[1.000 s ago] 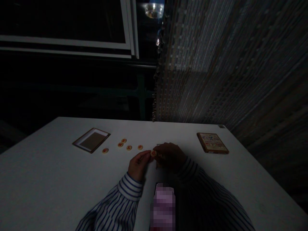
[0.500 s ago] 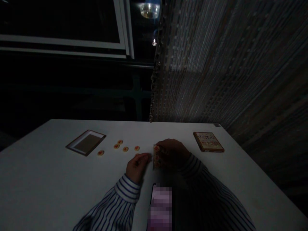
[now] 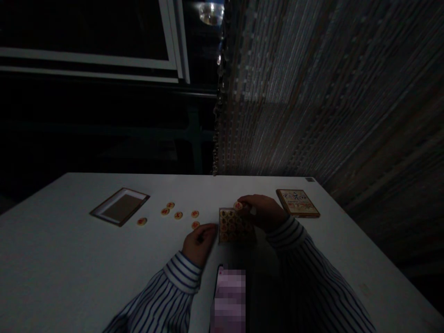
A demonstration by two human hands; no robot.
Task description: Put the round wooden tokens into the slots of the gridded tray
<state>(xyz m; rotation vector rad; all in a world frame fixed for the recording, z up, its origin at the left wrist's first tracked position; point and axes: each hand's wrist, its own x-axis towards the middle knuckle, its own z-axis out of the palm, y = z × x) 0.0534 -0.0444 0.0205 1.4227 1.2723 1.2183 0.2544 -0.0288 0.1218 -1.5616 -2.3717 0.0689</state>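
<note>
My right hand pinches a round xiangqi piece with a red mark, held over the back edge of a small box. Rows of pale round xiangqi pieces lie in this box; my right hand's shadow darkens its right side. Just left of the box, my left hand has its fingers curled together, fingertips close to the box's left side. Whether they grip anything I cannot make out. Near its knuckles lies a loose red-marked piece, with another piece behind it.
Several more loose pieces are spread leftward on the white table. An open shallow tray or lid lies at the left. A printed box sits at the right. A phone lies in front; a bead curtain hangs behind.
My right hand has risen and shifted right, off the box's pieces, and now shows one piece between its fingertips. More of the box is visible. My left hand has barely moved.
</note>
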